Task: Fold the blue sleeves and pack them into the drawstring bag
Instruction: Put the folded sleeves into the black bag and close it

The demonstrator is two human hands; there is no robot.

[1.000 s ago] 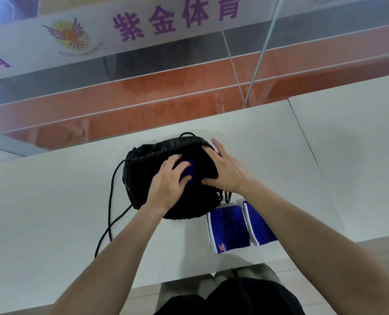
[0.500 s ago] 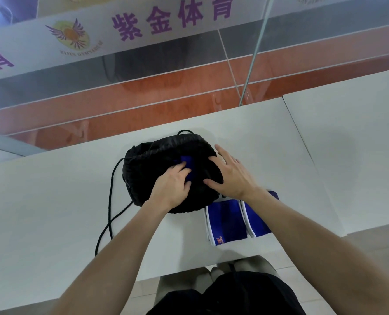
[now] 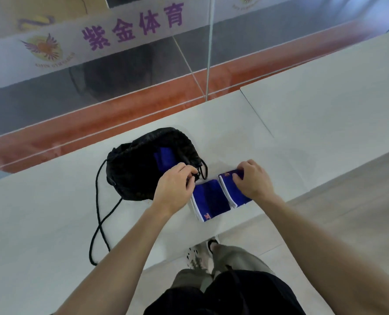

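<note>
Packing underway: one blue sleeve (image 3: 162,158) lies inside the drawstring bag (image 3: 129,171), mid-frame. My left hand (image 3: 174,185) pinches its rim with curled fingers. My right hand (image 3: 253,178) grips the right folded sleeve (image 3: 228,189), which I should lift into the bag next.

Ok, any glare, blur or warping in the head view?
Head view: soft, even light, faint shadows; table edges bow slightly from the wide lens; glass wall behind is hazy with reflections; drawstring bag is near-black, folds lost, but the blue sleeve inside reads clearly.
</note>
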